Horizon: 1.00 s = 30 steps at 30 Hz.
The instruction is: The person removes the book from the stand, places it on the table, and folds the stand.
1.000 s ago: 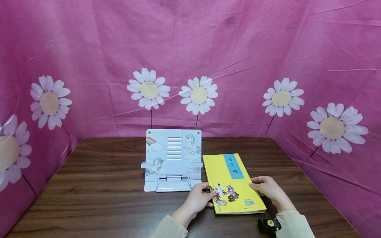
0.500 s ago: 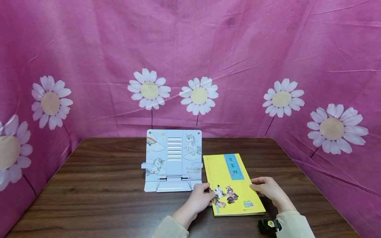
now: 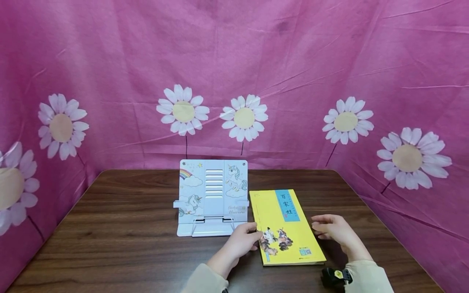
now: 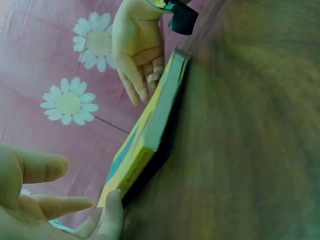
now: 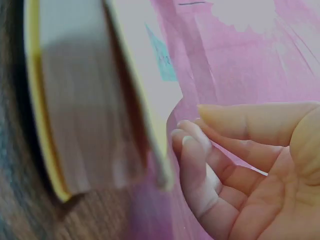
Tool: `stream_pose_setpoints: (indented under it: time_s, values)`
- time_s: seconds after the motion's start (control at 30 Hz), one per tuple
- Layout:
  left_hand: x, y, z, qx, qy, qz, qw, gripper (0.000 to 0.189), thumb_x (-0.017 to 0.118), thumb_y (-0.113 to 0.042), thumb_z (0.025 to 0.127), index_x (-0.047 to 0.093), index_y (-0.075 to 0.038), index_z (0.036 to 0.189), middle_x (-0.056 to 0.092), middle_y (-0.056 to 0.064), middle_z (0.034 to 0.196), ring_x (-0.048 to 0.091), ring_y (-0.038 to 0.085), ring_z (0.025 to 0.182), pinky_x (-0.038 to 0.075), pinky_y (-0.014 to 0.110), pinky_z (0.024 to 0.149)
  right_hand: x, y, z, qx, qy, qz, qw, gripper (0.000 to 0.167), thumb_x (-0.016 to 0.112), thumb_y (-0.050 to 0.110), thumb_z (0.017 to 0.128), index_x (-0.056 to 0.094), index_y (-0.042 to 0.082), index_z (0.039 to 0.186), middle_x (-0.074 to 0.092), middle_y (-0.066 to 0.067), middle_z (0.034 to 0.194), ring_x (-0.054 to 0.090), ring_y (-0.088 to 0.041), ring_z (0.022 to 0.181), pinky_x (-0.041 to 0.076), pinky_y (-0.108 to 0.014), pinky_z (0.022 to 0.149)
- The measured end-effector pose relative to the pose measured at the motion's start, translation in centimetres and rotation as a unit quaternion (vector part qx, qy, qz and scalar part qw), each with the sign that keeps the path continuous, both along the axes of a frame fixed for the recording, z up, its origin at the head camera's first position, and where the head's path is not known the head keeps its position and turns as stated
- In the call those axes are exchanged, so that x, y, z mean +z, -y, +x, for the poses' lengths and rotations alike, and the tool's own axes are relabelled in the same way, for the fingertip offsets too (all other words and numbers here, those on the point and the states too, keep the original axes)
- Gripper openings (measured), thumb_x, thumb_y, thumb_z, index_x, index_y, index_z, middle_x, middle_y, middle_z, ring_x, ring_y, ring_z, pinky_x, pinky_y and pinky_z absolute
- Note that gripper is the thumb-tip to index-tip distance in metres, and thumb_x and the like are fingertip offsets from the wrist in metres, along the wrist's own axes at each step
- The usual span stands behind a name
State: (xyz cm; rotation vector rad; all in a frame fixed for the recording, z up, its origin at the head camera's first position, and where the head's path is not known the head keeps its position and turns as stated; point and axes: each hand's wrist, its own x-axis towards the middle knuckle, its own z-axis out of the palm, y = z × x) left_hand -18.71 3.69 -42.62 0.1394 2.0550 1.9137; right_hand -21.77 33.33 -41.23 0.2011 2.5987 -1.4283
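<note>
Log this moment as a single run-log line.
Yellow book: on table, right of unicorn stand; left hand: at book's left edge, contact unclear; right hand: just off book's right edge

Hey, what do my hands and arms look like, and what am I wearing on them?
Your left hand and right hand are ungloved, below pale beige sleeves. A boxy black device with a yellow mark sits at the right wrist. A dark bit shows at the left cuff, too little to identify.
</note>
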Motion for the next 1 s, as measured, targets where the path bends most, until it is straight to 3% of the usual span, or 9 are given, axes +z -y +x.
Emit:
stream_pose_setpoints:
  time_s: [0.27,0.57,0.8,1.0]
  values:
    - [1.0,1.4,0.0,-0.018,-0.036,-0.019,0.999,0.044,0.06,-0.018,0.097,0.056,0.009,0.132,0.061,0.023,0.13,0.066,0.03,0.101,0.057,0.041,0.079,0.9,0.9,0.2,-0.02,-0.018,0.013,0.9996,0.046,0.062,0.02,0.097,0.056,-0.013,0.129,0.07,-0.018,0.108,0.066,-0.019,0.079,0.059,-0.029,0.071]
    - [2.3,3.3,-0.2,-0.037,-0.066,-0.017,0.997,0.041,0.059,-0.022,0.099,0.059,0.005,0.13,0.067,0.02,0.122,0.067,0.033,0.101,0.058,0.041,0.08,2.1,2.1,0.6,-0.027,-0.062,-0.012,0.9976,0.049,0.059,0.022,0.1,0.052,-0.012,0.134,0.069,-0.02,0.112,0.069,-0.017,0.084,0.058,-0.027,0.072]
    - [3.2,5.8,-0.8,-0.004,-0.074,-0.002,0.9973,0.044,0.059,-0.026,0.1,0.059,0.004,0.132,0.065,0.02,0.126,0.065,0.029,0.103,0.058,0.038,0.083,3.1,3.6,0.9,-0.041,-0.087,-0.047,0.9943,0.046,0.06,0.017,0.099,0.053,-0.011,0.133,0.072,-0.014,0.105,0.068,-0.014,0.08,0.059,-0.028,0.074]
    - [4.2,8.1,-1.7,0.057,-0.072,0.017,0.9956,0.042,0.059,-0.027,0.1,0.061,0.001,0.13,0.065,0.016,0.129,0.066,0.027,0.106,0.057,0.039,0.088,3.4,4.7,1.1,-0.039,-0.098,-0.066,0.9922,0.045,0.062,0.019,0.098,0.055,-0.011,0.131,0.072,-0.008,0.099,0.065,-0.01,0.077,0.058,-0.027,0.074]
